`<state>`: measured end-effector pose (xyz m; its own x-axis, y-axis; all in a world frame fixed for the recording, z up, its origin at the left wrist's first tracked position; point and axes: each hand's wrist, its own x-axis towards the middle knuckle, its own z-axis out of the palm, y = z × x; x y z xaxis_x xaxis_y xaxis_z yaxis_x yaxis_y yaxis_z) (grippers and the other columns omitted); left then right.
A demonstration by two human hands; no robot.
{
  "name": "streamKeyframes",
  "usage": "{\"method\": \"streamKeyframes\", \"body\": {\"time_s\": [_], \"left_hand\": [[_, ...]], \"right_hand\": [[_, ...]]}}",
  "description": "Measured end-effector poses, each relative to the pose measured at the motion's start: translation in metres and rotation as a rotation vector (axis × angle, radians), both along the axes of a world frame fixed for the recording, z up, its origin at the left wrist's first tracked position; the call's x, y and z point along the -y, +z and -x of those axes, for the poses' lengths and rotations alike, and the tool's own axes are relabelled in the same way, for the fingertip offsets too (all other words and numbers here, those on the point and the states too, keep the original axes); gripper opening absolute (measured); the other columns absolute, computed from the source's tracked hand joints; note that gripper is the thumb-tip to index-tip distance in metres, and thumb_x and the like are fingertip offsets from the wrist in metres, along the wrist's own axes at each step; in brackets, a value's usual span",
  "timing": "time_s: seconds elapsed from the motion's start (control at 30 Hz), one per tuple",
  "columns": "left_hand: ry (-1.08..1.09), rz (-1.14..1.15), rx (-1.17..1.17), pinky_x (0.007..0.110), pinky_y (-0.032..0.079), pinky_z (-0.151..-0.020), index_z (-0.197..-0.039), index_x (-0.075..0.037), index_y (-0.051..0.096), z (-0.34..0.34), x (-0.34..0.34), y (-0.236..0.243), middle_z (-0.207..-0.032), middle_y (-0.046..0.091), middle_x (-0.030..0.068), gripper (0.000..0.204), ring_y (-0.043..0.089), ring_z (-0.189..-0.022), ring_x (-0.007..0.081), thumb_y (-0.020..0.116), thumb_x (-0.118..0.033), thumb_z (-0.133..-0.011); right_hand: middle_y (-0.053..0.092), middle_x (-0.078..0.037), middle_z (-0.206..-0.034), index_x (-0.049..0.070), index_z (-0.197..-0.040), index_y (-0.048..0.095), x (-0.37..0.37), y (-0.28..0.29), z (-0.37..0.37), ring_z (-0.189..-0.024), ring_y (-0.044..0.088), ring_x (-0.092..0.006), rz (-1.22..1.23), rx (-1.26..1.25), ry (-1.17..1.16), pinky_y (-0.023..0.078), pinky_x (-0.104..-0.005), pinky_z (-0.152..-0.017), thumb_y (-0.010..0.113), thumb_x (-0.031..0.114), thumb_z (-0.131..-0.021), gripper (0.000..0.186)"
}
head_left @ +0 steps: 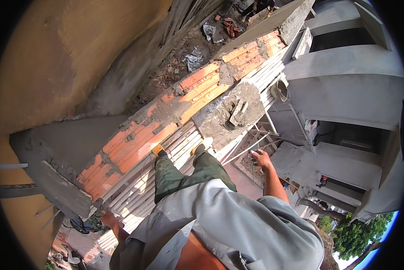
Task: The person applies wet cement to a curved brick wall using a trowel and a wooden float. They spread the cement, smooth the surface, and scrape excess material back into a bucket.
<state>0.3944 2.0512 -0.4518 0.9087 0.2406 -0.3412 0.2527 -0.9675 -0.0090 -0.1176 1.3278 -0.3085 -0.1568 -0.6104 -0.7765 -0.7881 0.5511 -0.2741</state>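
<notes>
My left hand (pixel 109 219) is low at the left, beside the near end of a brick wall (pixel 139 141). Its fingers are closed around a small dark grey thing, too small to name, touching or close to the wall end. Out to the right, my right hand (pixel 262 160) hangs in the air with loosely bent fingers and nothing visible in it. Orange ridged hollow bricks make up the wall top, with grey mortar smeared across them and in the joints. Past my feet, a mortar board (pixel 231 114) carries wet mortar and a grey block-like piece (pixel 238 114).
I stand on a scaffold deck of pale poles (pixel 179 143), with drops on both sides. A bucket (pixel 280 91) hangs or stands at the deck's far right edge. Rubble and broken bricks (pixel 232 28) lie beyond the wall, near another person (pixel 258 6). A plastered wall (pixel 76 54) rises left.
</notes>
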Motion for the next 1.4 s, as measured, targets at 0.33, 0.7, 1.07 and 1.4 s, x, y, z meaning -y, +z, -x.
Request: {"method": "streamKeyframes", "body": {"time_s": [0.33,0.7,1.07,1.4], "left_hand": [[-0.147,0.181,-0.103,0.043,0.053,-0.068,-0.089,0.005,0.071,0.078,0.085,0.016,-0.078,0.074,0.0176,0.028,0.071,-0.074,0.0343,0.071,-0.023,-0.091],[-0.480,-0.170,-0.574,0.044,0.056,-0.073,-0.090,0.011,0.072,0.099,0.269,0.012,-0.089,0.076,0.0248,0.047,0.076,-0.085,0.0336,0.073,-0.036,-0.089],[-0.902,0.198,-0.548,0.047,0.052,-0.093,-0.120,0.004,0.068,0.192,0.618,0.029,-0.107,0.072,0.0299,0.046,0.069,-0.106,0.0461,0.071,-0.034,-0.092],[-1.038,0.120,-0.697,0.051,0.052,-0.098,-0.123,0.006,0.065,0.291,0.766,-0.052,-0.119,0.069,0.0336,0.055,0.065,-0.115,0.0490,0.074,-0.038,-0.091]], "right_hand": [[0.071,-0.001,-0.102,0.011,-0.118,0.069,0.055,-0.050,0.071,-0.083,0.065,-0.0154,-0.026,0.164,-0.097,0.054,-0.0370,-0.070,0.070,0.031,-0.101,0.027],[0.070,0.000,-0.098,0.012,-0.121,0.067,0.091,-0.077,0.209,-0.082,0.067,-0.0157,-0.007,0.179,-0.381,0.056,-0.0366,-0.072,0.065,0.028,-0.103,0.024],[0.073,-0.002,-0.106,0.012,-0.126,0.064,0.152,-0.132,0.293,-0.086,0.068,-0.0138,0.057,0.292,-0.561,0.056,-0.0347,-0.072,0.060,0.029,-0.105,0.027],[0.073,-0.004,-0.106,0.011,-0.131,0.064,0.280,-0.232,0.265,-0.088,0.070,-0.0164,0.115,0.307,-0.584,0.058,-0.0342,-0.074,0.062,0.028,-0.104,0.032]]}}
